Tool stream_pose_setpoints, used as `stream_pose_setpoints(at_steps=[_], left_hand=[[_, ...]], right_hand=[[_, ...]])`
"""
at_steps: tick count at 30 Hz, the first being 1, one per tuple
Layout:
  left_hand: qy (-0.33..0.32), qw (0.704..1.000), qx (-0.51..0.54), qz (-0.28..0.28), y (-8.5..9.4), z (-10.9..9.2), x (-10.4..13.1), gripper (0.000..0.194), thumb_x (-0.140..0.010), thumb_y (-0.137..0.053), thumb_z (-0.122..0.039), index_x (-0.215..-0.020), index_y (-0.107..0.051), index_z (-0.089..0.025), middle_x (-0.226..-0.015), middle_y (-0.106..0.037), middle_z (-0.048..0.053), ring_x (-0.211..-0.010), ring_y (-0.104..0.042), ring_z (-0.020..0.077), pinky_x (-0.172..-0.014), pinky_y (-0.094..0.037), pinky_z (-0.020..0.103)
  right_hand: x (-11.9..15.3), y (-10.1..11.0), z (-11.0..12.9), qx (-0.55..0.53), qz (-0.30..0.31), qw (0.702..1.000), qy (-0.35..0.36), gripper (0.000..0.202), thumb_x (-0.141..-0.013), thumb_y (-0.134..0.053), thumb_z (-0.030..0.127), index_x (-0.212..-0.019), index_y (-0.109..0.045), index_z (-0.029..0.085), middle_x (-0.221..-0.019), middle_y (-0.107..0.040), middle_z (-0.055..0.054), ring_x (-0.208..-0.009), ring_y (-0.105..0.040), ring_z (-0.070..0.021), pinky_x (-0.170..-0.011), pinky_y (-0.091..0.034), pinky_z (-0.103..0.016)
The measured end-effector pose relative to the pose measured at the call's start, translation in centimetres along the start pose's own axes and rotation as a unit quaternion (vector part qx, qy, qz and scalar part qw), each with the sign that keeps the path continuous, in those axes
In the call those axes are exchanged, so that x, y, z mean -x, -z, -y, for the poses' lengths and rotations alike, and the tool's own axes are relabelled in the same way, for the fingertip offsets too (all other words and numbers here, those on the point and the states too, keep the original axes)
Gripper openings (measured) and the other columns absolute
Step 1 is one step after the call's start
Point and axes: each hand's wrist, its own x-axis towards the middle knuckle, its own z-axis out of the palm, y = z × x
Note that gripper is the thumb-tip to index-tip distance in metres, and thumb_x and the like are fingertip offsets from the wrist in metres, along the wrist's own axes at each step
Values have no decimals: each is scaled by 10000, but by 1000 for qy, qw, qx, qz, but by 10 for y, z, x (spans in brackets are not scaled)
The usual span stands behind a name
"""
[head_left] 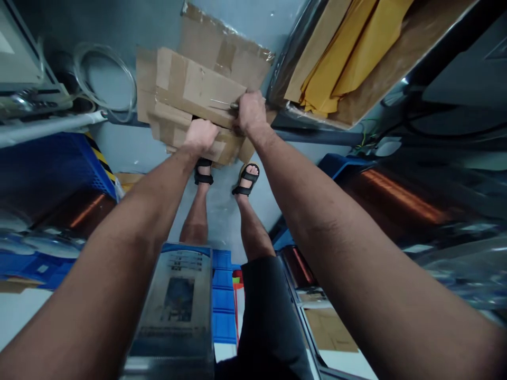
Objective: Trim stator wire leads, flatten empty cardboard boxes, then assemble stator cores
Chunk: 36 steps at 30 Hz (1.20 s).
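Observation:
A cardboard box [198, 89] with taped seams and loose flaps is on the floor in front of my feet. My left hand [202, 134] is closed over the edge of the box, beside a dark gap between its flaps. Closed too, my right hand [252, 112] is at the right end of the box. A slim metal-tipped tool [224, 103] sticks out of it to the left, over the cardboard; the tool's handle is mostly hidden by my fingers, and its exact kind cannot be made out.
Upper right, an open carton [344, 113] holds yellow envelopes [356, 47]. Clear coiled tubing [105, 50] lies upper left. Blue crates [51, 158] with copper-coloured spools [400, 195] flank me. Below my left arm is a clear-covered case [174, 311]. My sandalled feet [247, 177] stand close to the box.

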Motion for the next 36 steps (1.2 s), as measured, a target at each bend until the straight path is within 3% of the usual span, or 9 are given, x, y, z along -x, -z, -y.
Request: stream_pose_setpoints(at_steps=[7,13,16,20,24,27,31,33,36], left_hand=[[-13,999,31,15,-77,12,115,491,-1294,-436,-347,-1575,-834,-285,-1579,-803,190,-1485,-744,414,-1129,-684,592],[-11,997,68,26,-151,17,157,971,-1163,-720,-565,-2001,-438,-163,-2100,-215,237,-1986,-139,502,-1607,-203,717],[-2,992,112,63,-158,11,147,1015,-1119,-787,-638,-1974,-496,-174,-2101,-222,225,-1977,-146,538,-1558,-344,721],[79,989,120,18,-102,21,108,681,-1246,-638,-549,-1773,-698,-123,-1928,-529,277,-1765,-552,521,-1357,-603,629],[82,977,60,-189,-2,60,36,1019,-1227,-759,-434,-2066,-193,-313,-2144,-4,79,-1977,-40,427,-1627,-132,681],[-23,989,-8,-146,48,90,-13,835,-1329,-530,-511,-2061,-208,-269,-2148,9,-8,-1984,85,369,-1608,85,742],[-44,994,-12,-99,65,104,-28,734,-1346,-292,-427,-2054,-205,-252,-2146,52,-65,-1988,105,326,-1624,79,721],[-33,995,-42,-85,70,102,-21,765,-1331,-422,-374,-2057,-202,-276,-2146,79,-53,-1995,102,297,-1642,25,675],[-38,990,-133,-29,98,97,-15,1256,-1038,-855,-27,-2059,-147,-216,-2144,40,124,-1996,26,419,-1616,-163,750]], right_hand=[[-8,1,5,16,21,999,26,390,-1166,-852,234,-1481,-839,4,-1725,-692,-293,-1618,-634,-379,-1422,-538,-555],[13,-12,-15,6,5,996,85,719,-1165,-885,607,-1582,-754,35,-1828,-559,-292,-1681,-491,-453,-1474,-447,-655],[35,-30,-32,3,11,992,127,651,-1217,-782,598,-1588,-722,67,-1850,-517,-312,-1706,-432,-471,-1477,-376,-689],[61,-52,-53,36,29,990,132,567,-1220,-657,505,-1647,-702,134,-1866,-524,-297,-1699,-448,-522,-1399,-405,-758],[71,-61,-55,14,10,995,100,601,-1289,-328,433,-1721,-698,240,-1944,-491,-221,-1744,-438,-489,-1401,-400,-763],[69,-62,-44,-24,-19,998,61,622,-1297,-285,484,-1707,-718,309,-1971,-480,-173,-1814,-359,-468,-1414,-404,-768],[66,-64,-30,-89,-75,993,11,530,-1271,-416,476,-1619,-760,272,-2029,-413,-172,-1895,-233,-475,-1410,-448,-793],[66,-63,-31,-124,-108,986,16,460,-1243,-478,442,-1518,-798,259,-2056,-389,-134,-1917,-210,-461,-1445,-442,-784],[60,-47,-47,-187,-134,970,77,307,-1162,-641,452,-1337,-828,283,-1953,-567,-96,-1839,-368,-442,-1469,-470,-755]])
